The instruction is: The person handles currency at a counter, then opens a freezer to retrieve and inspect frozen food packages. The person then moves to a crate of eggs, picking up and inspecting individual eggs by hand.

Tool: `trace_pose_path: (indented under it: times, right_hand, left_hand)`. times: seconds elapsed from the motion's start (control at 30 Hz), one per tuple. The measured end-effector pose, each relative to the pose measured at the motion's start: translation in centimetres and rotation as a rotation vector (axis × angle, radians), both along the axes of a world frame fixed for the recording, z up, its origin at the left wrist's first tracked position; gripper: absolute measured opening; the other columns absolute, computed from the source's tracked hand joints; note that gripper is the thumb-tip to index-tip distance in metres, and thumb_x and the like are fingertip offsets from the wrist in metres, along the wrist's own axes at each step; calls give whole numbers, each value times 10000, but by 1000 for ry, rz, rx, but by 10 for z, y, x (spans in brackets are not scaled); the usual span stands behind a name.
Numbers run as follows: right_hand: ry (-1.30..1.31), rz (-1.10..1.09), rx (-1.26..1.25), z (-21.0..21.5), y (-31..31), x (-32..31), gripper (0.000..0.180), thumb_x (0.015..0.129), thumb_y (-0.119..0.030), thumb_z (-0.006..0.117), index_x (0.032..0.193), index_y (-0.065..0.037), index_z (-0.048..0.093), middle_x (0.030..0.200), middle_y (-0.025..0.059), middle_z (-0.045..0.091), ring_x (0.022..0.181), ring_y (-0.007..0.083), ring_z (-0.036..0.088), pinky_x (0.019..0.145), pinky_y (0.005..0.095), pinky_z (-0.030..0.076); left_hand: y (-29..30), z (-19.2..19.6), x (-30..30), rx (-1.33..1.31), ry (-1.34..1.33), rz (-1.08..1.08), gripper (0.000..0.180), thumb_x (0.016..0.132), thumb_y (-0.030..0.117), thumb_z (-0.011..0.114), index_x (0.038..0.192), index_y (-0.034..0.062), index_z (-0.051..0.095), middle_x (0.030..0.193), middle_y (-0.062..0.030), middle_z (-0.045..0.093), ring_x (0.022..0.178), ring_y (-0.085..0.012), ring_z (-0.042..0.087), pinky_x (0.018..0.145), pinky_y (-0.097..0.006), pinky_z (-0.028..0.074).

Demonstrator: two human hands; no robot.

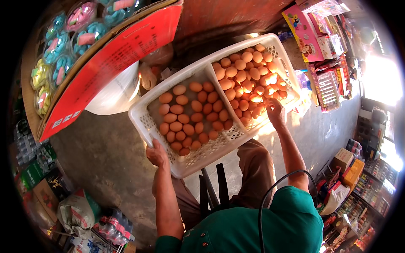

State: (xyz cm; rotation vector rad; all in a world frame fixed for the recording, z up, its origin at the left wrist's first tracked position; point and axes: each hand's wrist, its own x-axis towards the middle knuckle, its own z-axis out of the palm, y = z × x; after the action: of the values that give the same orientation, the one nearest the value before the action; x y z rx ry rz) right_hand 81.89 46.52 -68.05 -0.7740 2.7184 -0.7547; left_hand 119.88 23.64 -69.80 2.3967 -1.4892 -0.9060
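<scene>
A white plastic crate (213, 67) with lattice walls lies slantwise in front of me, split in two by a divider. Brown eggs (180, 118) sit in a loose single layer in its left half. Many more brown eggs (241, 76) are heaped in the right half, some in bright sunlight. My left hand (157, 153) grips the crate's near left rim, thumb on top. At the near rim of the right half, my right hand (275, 112) reaches over the eggs with its fingers curled together. What is between those fingertips is hidden.
A red-sided carton (114, 63) of clear toy-filled cups stands at the upper left, beside a white bucket (116, 92). Pink boxes (304, 36) stand at the upper right. Bottle packs (114, 227) and a sack (78, 211) lie lower left; stocked shelves (363, 202) line the right.
</scene>
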Motion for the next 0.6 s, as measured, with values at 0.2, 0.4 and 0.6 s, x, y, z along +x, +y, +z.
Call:
trace_pose_path:
  times: [0.2, 0.4, 0.6]
  right_hand:
    - [-13, 296, 20, -22, -32, 8, 280, 749, -61, 563, 1026, -79, 605, 920, 160, 619, 871, 322, 584, 759, 392, 466]
    - [98, 668, -81, 28, -115, 101, 252, 719, -53, 575, 970, -56, 580, 919, 116, 568, 810, 315, 544, 680, 407, 461]
    - [-112, 996, 158, -44, -146, 193, 200, 746, -108, 513, 943, -90, 545, 875, 151, 565, 775, 343, 573, 636, 451, 477]
  left_hand:
    - [0, 1, -1, 31, -88, 19, 434, 793, 385, 535, 948, -14, 606, 901, -247, 612, 865, -397, 585, 737, -466, 455]
    - [-1, 9, 1, -21, -34, 73, 437, 757, 425, 495, 804, 6, 609, 743, -226, 621, 729, -399, 603, 660, -472, 472]
    - [-3, 12, -5, -18, -72, 11, 437, 762, 418, 494, 806, -1, 610, 747, -219, 626, 735, -389, 610, 674, -458, 476]
